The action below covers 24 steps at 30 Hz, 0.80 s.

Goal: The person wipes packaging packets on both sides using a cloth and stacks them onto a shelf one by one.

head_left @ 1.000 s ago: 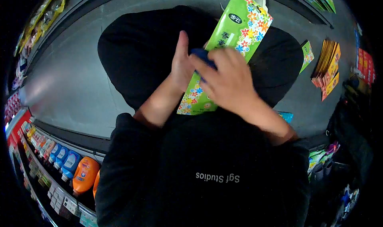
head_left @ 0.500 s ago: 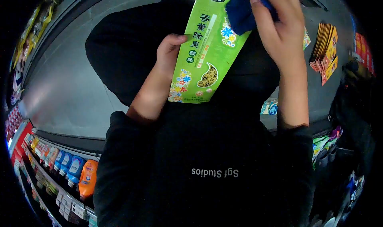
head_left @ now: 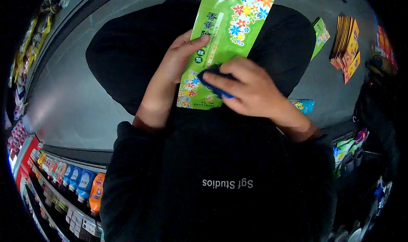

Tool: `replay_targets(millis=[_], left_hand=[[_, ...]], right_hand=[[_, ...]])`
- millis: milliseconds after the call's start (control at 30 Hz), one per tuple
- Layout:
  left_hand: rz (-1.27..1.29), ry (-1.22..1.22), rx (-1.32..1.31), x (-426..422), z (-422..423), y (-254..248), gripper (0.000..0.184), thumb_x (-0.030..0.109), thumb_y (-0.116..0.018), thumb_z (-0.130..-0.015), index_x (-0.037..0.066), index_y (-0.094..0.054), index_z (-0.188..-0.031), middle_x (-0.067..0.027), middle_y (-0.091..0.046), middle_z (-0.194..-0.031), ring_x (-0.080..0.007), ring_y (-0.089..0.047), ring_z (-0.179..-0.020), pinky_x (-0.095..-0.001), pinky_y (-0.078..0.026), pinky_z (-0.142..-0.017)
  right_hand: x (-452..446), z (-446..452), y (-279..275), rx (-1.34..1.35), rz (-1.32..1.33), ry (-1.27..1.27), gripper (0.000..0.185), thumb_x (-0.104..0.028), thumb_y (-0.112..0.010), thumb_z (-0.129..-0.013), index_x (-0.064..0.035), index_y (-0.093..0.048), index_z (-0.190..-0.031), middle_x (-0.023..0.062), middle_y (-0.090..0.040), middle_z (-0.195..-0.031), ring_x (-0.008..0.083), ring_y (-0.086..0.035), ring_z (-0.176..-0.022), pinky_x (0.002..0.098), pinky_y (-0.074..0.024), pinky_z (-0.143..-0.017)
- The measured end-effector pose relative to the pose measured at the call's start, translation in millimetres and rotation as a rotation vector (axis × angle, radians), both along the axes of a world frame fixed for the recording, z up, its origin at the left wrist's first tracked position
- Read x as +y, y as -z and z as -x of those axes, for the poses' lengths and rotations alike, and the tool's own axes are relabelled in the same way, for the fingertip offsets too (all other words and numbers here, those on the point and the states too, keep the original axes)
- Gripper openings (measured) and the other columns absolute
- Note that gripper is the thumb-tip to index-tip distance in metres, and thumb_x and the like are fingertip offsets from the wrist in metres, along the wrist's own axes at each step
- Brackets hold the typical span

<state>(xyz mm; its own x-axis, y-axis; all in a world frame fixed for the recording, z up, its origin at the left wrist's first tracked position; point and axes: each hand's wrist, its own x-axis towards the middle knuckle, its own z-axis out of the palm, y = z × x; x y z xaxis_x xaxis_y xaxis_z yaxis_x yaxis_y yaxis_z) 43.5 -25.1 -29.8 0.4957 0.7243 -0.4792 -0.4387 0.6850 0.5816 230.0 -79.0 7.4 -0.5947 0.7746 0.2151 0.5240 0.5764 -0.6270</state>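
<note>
A long green insole package (head_left: 238,33) with colourful printed flowers and Chinese lettering is tilted in front of my lap. My left hand (head_left: 182,55) grips its left edge, thumb lying over the front face. A dark blue cloth (head_left: 221,82) is bunched under the fingers of my right hand (head_left: 253,86), which presses it onto the lower part of the package. The cloth and fingers cover part of the print there. My right hand is slightly blurred.
Orange-yellow packets (head_left: 346,46) lie fanned on the grey floor (head_left: 68,80) at right. Near my knee lie another green package (head_left: 321,35) and a blue-teal packet (head_left: 302,106). Bottles (head_left: 85,184) line a shelf at lower left. Bagged goods (head_left: 32,42) hang at upper left.
My right hand has moved the blue cloth from the package's top right down to its lower part. The upper flowers are now uncovered. My left hand still holds the left edge.
</note>
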Motion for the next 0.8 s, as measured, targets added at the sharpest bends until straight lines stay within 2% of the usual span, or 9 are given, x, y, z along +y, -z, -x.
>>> replay_targets(millis=[33, 67, 167, 300, 433, 567, 600, 700, 800], left_hand=[[-0.001, 0.002, -0.002, 1.2, 1.1, 2.5, 0.03, 0.017, -0.056, -0.092, -0.001, -0.056, -0.115, -0.0123, -0.066, -0.103, -0.0176, -0.066, -0.089, -0.0282, -0.052, -0.079], [-0.041, 0.061, 0.034, 2.1, 3.7, 6.8, 0.031, 0.02, -0.056, -0.092, -0.001, -0.057, -0.114, -0.0114, -0.067, -0.101, -0.0168, -0.066, -0.087, -0.0275, -0.052, -0.077], [-0.079, 0.097, 0.091, -0.4, 2.4, 6.1, 0.033, 0.027, -0.057, -0.093, -0.001, -0.059, -0.112, -0.0094, -0.068, -0.096, -0.0143, -0.067, -0.08, -0.025, -0.053, -0.073], [-0.052, 0.077, 0.072, -1.6, 2.5, 10.9, 0.031, 0.025, -0.055, -0.094, 0.0, -0.059, -0.112, -0.0085, -0.068, -0.097, -0.0132, -0.067, -0.08, -0.024, -0.052, -0.071], [-0.116, -0.007, 0.137, -2.8, 3.0, 17.4, 0.03, 0.025, -0.053, -0.096, 0.0, -0.059, -0.111, -0.0066, -0.067, -0.097, -0.0104, -0.063, -0.083, -0.0234, -0.05, -0.073], [-0.109, -0.021, 0.195, -1.8, 1.2, 17.8, 0.031, 0.025, -0.053, -0.096, -0.001, -0.059, -0.112, -0.0061, -0.067, -0.095, -0.0106, -0.063, -0.082, -0.0233, -0.049, -0.073], [-0.109, -0.019, 0.193, 0.2, 1.7, 17.4, 0.031, 0.025, -0.053, -0.096, -0.001, -0.059, -0.112, -0.0061, -0.067, -0.095, -0.0106, -0.063, -0.082, -0.0233, -0.049, -0.073], [-0.074, -0.003, 0.137, 2.1, 2.2, 16.7, 0.031, 0.025, -0.053, -0.096, -0.001, -0.058, -0.113, -0.0069, -0.067, -0.095, -0.0119, -0.065, -0.079, -0.0236, -0.051, -0.071], [-0.052, -0.01, 0.149, -4.0, 0.0, 17.5, 0.031, 0.025, -0.052, -0.096, -0.001, -0.057, -0.112, -0.0077, -0.067, -0.094, -0.0126, -0.065, -0.078, -0.0241, -0.051, -0.07]], right_hand=[[7.6, -8.4, -3.8, 0.088, -0.014, 0.02, 0.052, -0.008, -0.068, -0.064, -0.0083, -0.063, -0.116, 0.0091, -0.053, -0.093, 0.0257, -0.053, -0.083, 0.0358, -0.0456, -0.074], [21.1, -17.9, -8.5, 0.06, -0.099, 0.087, 0.049, -0.014, -0.068, -0.065, -0.0088, -0.063, -0.114, 0.0086, -0.052, -0.092, 0.027, -0.055, -0.082, 0.0379, -0.0465, -0.072], [57.7, -37.1, -14.5, 0.049, -0.26, 0.386, 0.044, -0.011, -0.067, -0.068, -0.0103, -0.064, -0.112, 0.0113, -0.056, -0.09, 0.0288, -0.056, -0.083, 0.0372, -0.0468, -0.071], [45.1, -16.1, -4.1, -0.211, -0.211, 0.315, 0.038, -0.006, -0.067, -0.072, -0.0082, -0.065, -0.11, 0.0108, -0.055, -0.094, 0.0279, -0.056, -0.09, 0.0362, -0.0465, -0.077], [0.7, 14.9, 14.6, -0.217, -0.096, 0.04, 0.044, -0.01, -0.066, -0.067, -0.0088, -0.063, -0.112, 0.0076, -0.052, -0.091, 0.0256, -0.053, -0.083, 0.0367, -0.0451, -0.071], [-1.7, 13.9, 15.1, -0.189, -0.1, -0.022, 0.044, -0.01, -0.067, -0.065, -0.0094, -0.064, -0.109, 0.0071, -0.051, -0.091, 0.0251, -0.053, -0.082, 0.0366, -0.0451, -0.07], [8.0, 10.7, 7.9, -0.218, -0.18, 0.04, 0.026, -0.017, -0.059, -0.074, -0.0084, -0.065, -0.097, 0.0041, -0.052, -0.083, 0.0209, -0.052, -0.079, 0.0337, -0.0441, -0.065], [37.7, -9.3, -1.7, -0.253, -0.28, 0.28, 0.027, -0.021, -0.065, -0.069, -0.0099, -0.066, -0.094, 0.0057, -0.052, -0.085, 0.0233, -0.053, -0.08, 0.0355, -0.0446, -0.064], [28.6, -5.9, -0.4, -0.255, -0.236, 0.23, 0.032, -0.02, -0.067, -0.066, -0.0096, -0.065, -0.096, 0.006, -0.051, -0.084, 0.024, -0.053, -0.08, 0.0362, -0.0446, -0.064]])
